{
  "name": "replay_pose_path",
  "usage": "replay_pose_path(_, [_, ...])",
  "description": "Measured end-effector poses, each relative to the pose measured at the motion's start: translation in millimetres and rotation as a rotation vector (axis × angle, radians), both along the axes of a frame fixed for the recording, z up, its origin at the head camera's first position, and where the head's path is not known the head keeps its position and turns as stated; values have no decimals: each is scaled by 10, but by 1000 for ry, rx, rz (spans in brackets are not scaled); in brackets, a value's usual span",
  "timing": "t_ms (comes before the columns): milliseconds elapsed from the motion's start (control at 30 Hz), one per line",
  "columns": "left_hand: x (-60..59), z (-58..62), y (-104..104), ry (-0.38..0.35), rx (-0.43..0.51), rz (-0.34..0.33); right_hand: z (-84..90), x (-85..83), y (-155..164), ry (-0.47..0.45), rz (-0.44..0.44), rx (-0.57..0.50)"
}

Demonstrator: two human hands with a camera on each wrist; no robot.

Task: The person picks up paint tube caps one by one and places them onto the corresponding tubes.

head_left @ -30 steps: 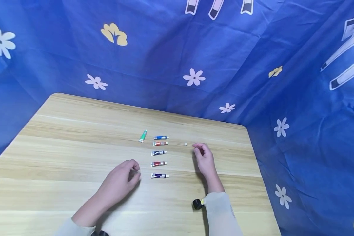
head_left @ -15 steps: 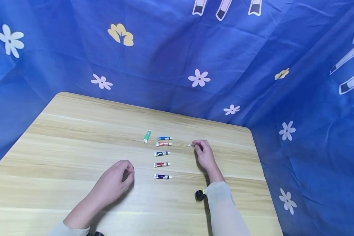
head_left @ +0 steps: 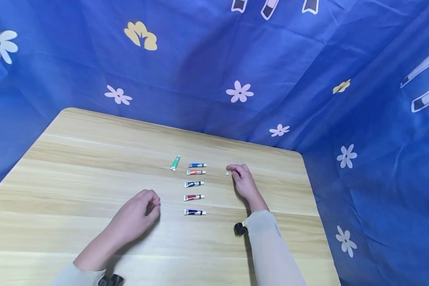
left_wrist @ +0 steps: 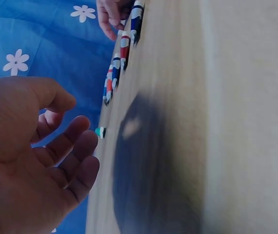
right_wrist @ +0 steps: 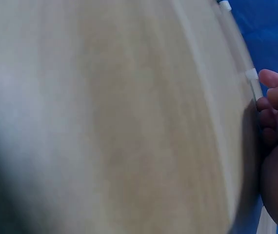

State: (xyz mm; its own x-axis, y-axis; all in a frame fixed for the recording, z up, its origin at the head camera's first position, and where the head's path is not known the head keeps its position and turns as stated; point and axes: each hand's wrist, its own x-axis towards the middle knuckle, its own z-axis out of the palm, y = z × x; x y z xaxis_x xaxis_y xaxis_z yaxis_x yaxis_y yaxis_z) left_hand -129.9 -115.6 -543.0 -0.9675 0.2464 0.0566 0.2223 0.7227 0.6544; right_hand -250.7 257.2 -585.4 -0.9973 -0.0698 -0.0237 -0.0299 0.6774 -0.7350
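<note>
Several small paint tubes lie on the wooden table in the head view. A blue tube (head_left: pixel 198 165), an orange tube (head_left: pixel 196 172), a dark blue tube (head_left: pixel 194 184), a red tube (head_left: pixel 194 197) and a purple tube (head_left: pixel 194 212) form a column. A green tube (head_left: pixel 175 163) lies slantwise to their left. Beside the fingertips of my right hand (head_left: pixel 245 183) sits a tiny white piece, perhaps a cap (head_left: pixel 227 173); the thumb and index finger stand apart. My left hand (head_left: pixel 134 218) hovers left of the column, loosely curled around nothing, as its palm (left_wrist: pixel 36 161) shows.
The wooden table (head_left: pixel 75 167) has rounded far corners. A blue patterned cloth (head_left: pixel 186 71) hangs behind it and along the right side. Black wrist cameras (head_left: pixel 240 228) sit at both sleeves.
My right hand has moved left, bringing its fingertips beside the small white piece. My left hand has drawn back a little to the left, away from the tubes. The tubes stay in place.
</note>
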Motion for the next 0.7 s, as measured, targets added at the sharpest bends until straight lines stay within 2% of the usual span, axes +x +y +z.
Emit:
replay_pose_path(267, [-35, 53, 60, -7, -6, -5, -29, -15, 15, 25, 30, 27])
replay_pose_path(500, [-47, -27, 45, -26, -15, -17, -15, -20, 34, 22, 49, 27])
replay_pose_path(700, [-116, -62, 37, -52, -34, -37, 15, -32, 50, -19, 56, 20])
